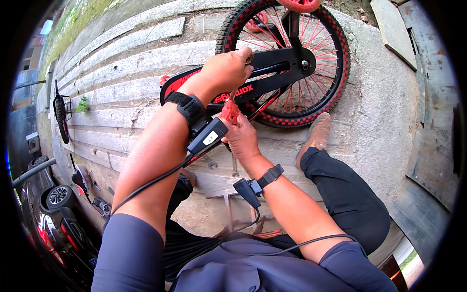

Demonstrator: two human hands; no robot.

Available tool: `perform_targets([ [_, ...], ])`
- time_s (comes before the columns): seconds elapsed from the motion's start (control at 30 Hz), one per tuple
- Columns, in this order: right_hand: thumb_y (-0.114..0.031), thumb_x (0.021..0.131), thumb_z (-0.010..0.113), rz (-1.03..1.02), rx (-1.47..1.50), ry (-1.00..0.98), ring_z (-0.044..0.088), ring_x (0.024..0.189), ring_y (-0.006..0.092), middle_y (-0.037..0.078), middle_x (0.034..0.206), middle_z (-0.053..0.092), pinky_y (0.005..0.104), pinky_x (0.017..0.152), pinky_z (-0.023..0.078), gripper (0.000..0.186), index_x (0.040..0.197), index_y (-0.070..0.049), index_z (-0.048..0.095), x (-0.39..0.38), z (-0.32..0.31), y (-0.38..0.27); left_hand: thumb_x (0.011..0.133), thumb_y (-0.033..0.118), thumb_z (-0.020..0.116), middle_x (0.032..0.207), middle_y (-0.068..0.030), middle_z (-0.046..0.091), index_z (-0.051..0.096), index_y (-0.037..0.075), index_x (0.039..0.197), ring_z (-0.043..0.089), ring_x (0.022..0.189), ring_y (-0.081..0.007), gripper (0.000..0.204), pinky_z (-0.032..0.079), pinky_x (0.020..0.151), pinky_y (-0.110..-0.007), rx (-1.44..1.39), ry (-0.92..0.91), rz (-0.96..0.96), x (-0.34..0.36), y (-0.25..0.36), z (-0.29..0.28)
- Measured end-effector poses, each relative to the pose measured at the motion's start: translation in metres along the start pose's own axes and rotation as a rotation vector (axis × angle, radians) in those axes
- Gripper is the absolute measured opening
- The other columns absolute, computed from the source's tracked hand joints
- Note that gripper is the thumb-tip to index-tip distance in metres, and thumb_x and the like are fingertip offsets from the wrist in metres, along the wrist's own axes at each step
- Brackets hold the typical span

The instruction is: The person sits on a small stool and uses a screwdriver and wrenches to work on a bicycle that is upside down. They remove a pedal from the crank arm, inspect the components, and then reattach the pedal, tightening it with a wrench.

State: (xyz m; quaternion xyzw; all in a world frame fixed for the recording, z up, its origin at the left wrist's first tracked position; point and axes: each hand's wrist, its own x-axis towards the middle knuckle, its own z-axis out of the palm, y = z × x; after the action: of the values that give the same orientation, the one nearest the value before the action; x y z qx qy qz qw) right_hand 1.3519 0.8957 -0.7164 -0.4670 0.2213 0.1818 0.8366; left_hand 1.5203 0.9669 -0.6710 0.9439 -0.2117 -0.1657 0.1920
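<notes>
A children's bicycle lies over the ground ahead, its rear wheel (335,80) black with red spokes and a red-checked tyre. Over its black and red chain guard (270,78) bends my left hand (226,70), fingers curled closed by a small, brownish round piece (249,59); most of what it grips is hidden. Below it, my right hand (242,141) is closed around a red-handled tool (229,113), whose thin metal shaft points up toward the left hand. Where the shaft's tip ends cannot be made out.
A red training wheel (299,4) sticks out at the top. Wrenches (235,168) lie on the paving below my hands. My shoe (318,134) stands close to the tyre. Cables run along both forearms. Another bicycle (61,117) and a dark car (53,219) are at left.
</notes>
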Motion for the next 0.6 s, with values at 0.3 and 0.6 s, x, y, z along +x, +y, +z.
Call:
perform_targets([
  [0.3,-0.021,0.089,0.076,-0.009,-0.009,0.001,0.062,0.078,0.0066,0.002,0.097,0.066,0.0224,0.063,0.050,0.041,0.122,-0.004,0.056,0.006,-0.004,0.012,0.094,0.020,0.064,0.102,-0.0229,0.071,0.047,0.008,0.131,0.068,0.095,-0.0427,0.043,0.053,0.083,-0.050,-0.152,0.022,-0.043,-0.001,-0.001,0.026],
  [0.6,-0.022,0.085,0.078,-0.041,-0.146,0.070,0.065,0.098,0.0148,0.012,0.111,0.067,0.0284,0.086,0.054,0.054,0.124,0.005,0.052,0.007,-0.004,0.016,0.093,0.019,0.064,0.095,-0.0233,0.071,0.049,0.009,0.131,0.069,0.091,-0.0410,0.043,0.053,0.080,-0.048,-0.327,0.057,-0.137,-0.006,-0.022,0.026],
])
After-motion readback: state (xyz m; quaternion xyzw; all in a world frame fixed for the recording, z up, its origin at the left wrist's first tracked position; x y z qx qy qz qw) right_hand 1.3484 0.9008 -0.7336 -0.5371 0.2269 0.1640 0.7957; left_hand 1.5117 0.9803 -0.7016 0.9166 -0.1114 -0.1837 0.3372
